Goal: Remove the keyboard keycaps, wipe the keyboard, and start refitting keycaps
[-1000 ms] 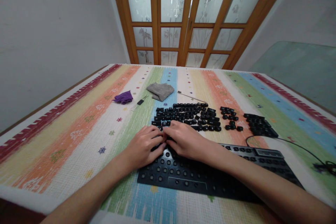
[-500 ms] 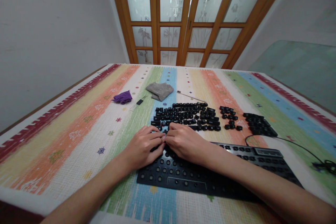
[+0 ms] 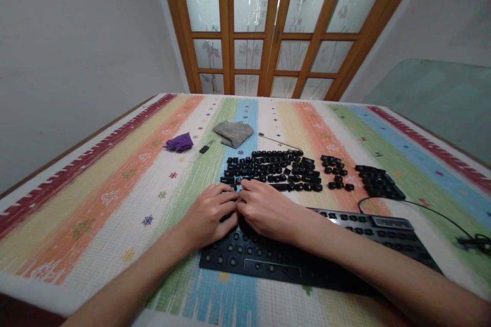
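A black keyboard (image 3: 245, 251) with its keycaps off, bare switch posts showing, lies at the near side of the table. Over its upper left edge my left hand (image 3: 215, 210) and my right hand (image 3: 264, 208) meet, fingertips together. Both have curled, closed fingers, and whatever lies between them is hidden. Just beyond my hands are rows of loose black keycaps (image 3: 264, 165). Smaller keycap groups sit farther right, one a cluster (image 3: 333, 165), another a dense block (image 3: 379, 182).
Beyond the keycaps lie a grey cloth (image 3: 233, 133), a thin stick with a dark tip (image 3: 278, 140), a purple cloth (image 3: 179, 142) and a small wire tool with a black handle (image 3: 204, 149). The keyboard's cable (image 3: 425, 205) runs right across the striped tablecloth (image 3: 115, 199).
My right hand has shifted slightly left, closer against my left hand's fingers. My left hand has moved very little. The keyboard and the keycap rows look the same.
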A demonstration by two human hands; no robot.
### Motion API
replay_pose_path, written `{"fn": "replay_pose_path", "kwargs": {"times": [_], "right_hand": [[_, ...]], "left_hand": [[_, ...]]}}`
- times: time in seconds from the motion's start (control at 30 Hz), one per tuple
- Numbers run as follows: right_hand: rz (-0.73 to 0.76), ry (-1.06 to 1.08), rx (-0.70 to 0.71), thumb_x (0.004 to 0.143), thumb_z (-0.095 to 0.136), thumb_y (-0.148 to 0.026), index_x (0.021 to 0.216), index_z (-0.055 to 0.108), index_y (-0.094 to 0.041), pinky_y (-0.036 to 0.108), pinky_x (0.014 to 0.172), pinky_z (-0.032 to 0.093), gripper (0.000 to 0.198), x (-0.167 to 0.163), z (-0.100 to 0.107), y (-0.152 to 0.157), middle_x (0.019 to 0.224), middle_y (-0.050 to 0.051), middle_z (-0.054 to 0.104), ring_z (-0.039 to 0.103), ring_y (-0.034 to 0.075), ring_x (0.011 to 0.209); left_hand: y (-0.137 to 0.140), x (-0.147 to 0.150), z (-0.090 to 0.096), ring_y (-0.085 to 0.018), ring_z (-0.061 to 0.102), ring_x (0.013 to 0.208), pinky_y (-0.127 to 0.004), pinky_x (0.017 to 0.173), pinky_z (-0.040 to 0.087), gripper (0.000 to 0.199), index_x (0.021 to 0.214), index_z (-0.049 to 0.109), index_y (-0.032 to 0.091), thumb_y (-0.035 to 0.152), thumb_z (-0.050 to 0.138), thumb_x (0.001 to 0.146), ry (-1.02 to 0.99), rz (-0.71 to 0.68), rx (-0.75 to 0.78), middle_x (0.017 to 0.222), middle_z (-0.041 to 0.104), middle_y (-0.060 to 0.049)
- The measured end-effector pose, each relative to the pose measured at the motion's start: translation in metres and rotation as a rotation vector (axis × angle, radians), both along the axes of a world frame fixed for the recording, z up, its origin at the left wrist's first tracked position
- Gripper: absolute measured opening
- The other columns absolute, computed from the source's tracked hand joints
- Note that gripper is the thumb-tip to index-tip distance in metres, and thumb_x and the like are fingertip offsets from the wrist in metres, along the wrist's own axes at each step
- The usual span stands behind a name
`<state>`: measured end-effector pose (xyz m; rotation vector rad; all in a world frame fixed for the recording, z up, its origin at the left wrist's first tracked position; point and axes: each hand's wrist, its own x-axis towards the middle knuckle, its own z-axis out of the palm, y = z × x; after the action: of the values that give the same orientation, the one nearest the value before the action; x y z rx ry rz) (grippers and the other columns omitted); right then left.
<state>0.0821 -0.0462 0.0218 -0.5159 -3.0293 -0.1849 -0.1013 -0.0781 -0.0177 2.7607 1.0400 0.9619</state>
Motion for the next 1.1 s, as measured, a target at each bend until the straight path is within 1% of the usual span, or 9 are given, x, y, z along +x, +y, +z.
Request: {"fn": "replay_pose_path", "kwargs": {"times": [0.2,0.37,0.5,0.6,0.7,0.77,0.83,0.97,1.1], "right_hand": [[0.001,0.036,0.027,0.091,0.055,-0.014,0.076,0.07,-0.013,0.039,0.078,0.04,0.022,-0.001,-0.011,0.002,0.085,0.013,0.07,0.055,0.026,0.088],[-0.029,0.033,-0.008,0.09,0.056,-0.013,0.08,0.07,-0.012,0.039,0.077,0.04,0.018,0.0,-0.006,-0.001,0.089,0.014,0.069,0.054,0.027,0.091],[-0.048,-0.009,-0.067,0.087,0.058,-0.016,0.082,0.071,-0.01,0.038,0.077,0.04,0.015,0.001,0.002,-0.001,0.089,0.014,0.069,0.054,0.026,0.091],[-0.05,-0.011,-0.119,0.087,0.059,-0.018,0.083,0.072,-0.011,0.037,0.077,0.04,0.015,0.004,0.006,0.005,0.089,0.013,0.069,0.053,0.025,0.089],[-0.024,0.022,-0.2,0.084,0.06,-0.016,0.078,0.072,-0.013,0.036,0.078,0.04,0.013,0.01,0.008,0.014,0.086,0.011,0.069,0.053,0.023,0.085],[0.003,0.058,-0.246,0.082,0.06,-0.013,0.079,0.072,-0.014,0.035,0.08,0.041,0.013,0.015,0.008,0.023,0.084,0.009,0.07,0.053,0.021,0.084],[-0.005,0.106,-0.257,0.082,0.059,-0.011,0.082,0.074,-0.015,0.035,0.081,0.041,0.016,0.021,0.007,0.034,0.085,0.008,0.071,0.054,0.021,0.084],[-0.172,0.24,-0.209,0.082,0.056,-0.011,0.084,0.074,-0.016,0.036,0.081,0.043,0.019,0.033,0.003,0.062,0.086,0.008,0.072,0.056,0.023,0.086],[-0.372,0.382,-0.169,0.08,0.056,-0.012,0.089,0.075,-0.016,0.039,0.086,0.045,0.021,0.042,-0.007,0.09,0.089,0.008,0.074,0.058,0.025,0.091]], "left_hand": [[0.0,0.0,0.0,-0.025,0.06,0.095,-0.043,0.082,0.054,0.012,0.082,0.067,0.014,0.015,0.057,0.089,0.035,-0.002,-0.017,0.096,0.071,-0.009],[0.001,0.001,-0.001,-0.025,0.06,0.095,-0.043,0.083,0.054,0.014,0.08,0.066,0.014,0.014,0.056,0.09,0.032,-0.003,-0.03,0.097,0.07,-0.01],[0.0,0.001,-0.002,-0.024,0.059,0.095,-0.043,0.084,0.054,0.014,0.081,0.067,0.015,0.015,0.056,0.09,0.036,0.007,-0.021,0.097,0.069,-0.01],[0.0,0.001,-0.001,-0.024,0.059,0.093,-0.043,0.082,0.054,0.015,0.086,0.068,0.014,0.016,0.055,0.091,0.042,0.007,-0.024,0.095,0.07,-0.009],[0.0,0.001,0.0,-0.023,0.06,0.092,-0.042,0.081,0.054,0.016,0.091,0.069,0.014,0.016,0.054,0.093,0.051,0.006,-0.012,0.093,0.07,-0.008],[-0.001,0.001,0.0,-0.022,0.06,0.093,-0.041,0.081,0.054,0.016,0.093,0.069,0.014,0.017,0.054,0.094,0.056,0.003,0.017,0.094,0.071,-0.008],[-0.001,0.001,-0.001,-0.023,0.06,0.093,-0.041,0.08,0.055,0.016,0.095,0.069,0.014,0.017,0.054,0.094,0.064,0.0,0.05,0.096,0.072,-0.008],[-0.001,0.0,-0.001,-0.022,0.06,0.092,-0.04,0.08,0.054,0.017,0.098,0.069,0.013,0.018,0.053,0.095,0.085,0.0,0.074,0.097,0.072,-0.008],[-0.001,-0.001,-0.001,-0.022,0.061,0.094,-0.04,0.081,0.053,0.016,0.096,0.069,0.013,0.017,0.054,0.094,0.091,-0.007,0.084,0.099,0.072,-0.008]]}}
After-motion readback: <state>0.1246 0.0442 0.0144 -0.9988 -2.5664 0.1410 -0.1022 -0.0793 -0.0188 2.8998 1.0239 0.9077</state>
